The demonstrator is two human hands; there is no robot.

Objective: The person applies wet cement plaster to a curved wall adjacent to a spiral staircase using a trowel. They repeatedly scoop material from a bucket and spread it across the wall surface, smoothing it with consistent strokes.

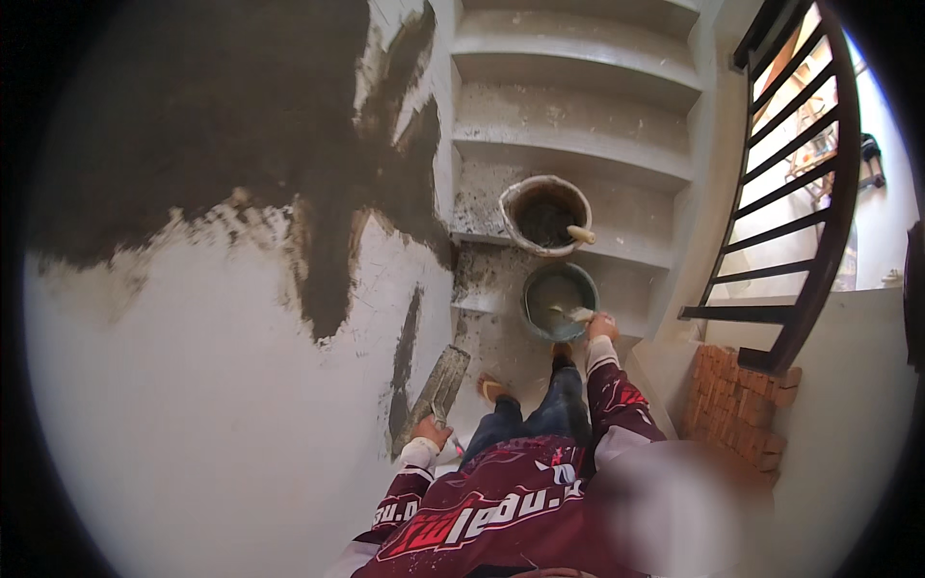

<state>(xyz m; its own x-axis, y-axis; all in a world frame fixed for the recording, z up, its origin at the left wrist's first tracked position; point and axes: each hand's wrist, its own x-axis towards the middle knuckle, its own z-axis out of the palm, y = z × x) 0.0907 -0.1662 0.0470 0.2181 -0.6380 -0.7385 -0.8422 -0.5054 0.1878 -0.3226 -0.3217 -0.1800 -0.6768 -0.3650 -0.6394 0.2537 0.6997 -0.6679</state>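
Observation:
My left hand (431, 431) is closed round the handle of a long, flat plastering trowel (447, 374). The trowel's blade is grey with plaster and stands close beside the wall on my left. My right hand (602, 326) grips a small tool with a pale flat end (581, 314), perhaps a brush. That pale end is over the near rim of a dark green bucket (527, 308) with murky liquid inside. Just beyond it stands a whitish, plaster-smeared bucket (508, 207) holding dark grey mix. A light tool handle (582, 234) sticks out over its rim.
Dark wet plaster (241, 125) covers the upper part of the white wall (222, 385). Stairs (573, 120) rise ahead, with grey splashes on the lower steps. At right are a dark railing (836, 212) and stacked reddish-brown blocks (729, 405).

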